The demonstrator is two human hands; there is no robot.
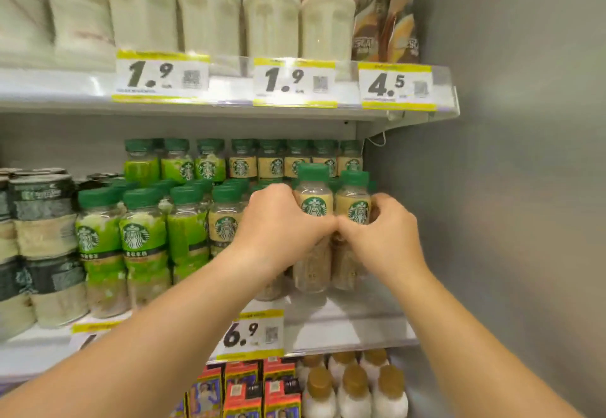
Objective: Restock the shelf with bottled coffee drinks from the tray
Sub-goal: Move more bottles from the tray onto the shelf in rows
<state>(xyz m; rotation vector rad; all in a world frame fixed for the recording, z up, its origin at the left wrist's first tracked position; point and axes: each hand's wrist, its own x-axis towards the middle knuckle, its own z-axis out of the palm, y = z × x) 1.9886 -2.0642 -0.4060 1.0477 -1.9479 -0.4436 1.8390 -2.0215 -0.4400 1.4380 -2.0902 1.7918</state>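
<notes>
Two beige-labelled coffee bottles with green caps stand side by side near the front right of the middle shelf (pixel 354 322). My left hand (pixel 282 224) is wrapped around the left bottle (pixel 313 201). My right hand (pixel 387 230) grips the right bottle (pixel 354 204). The thumbs of both hands touch in front of the bottles. Both bottles look upright, with their bases at the shelf surface. More beige-labelled bottles (pixel 226 224) and green-labelled bottles (pixel 137 237) fill the shelf to the left and behind. No tray is in view.
A grey side wall (pixel 508 188) bounds the shelf on the right. The upper shelf (pixel 229 106) holds white bottles and price tags. Dark-labelled cans (pixel 42 247) stand at far left. Below are red cartons (pixel 242 391) and gold-capped white bottles (pixel 354 391).
</notes>
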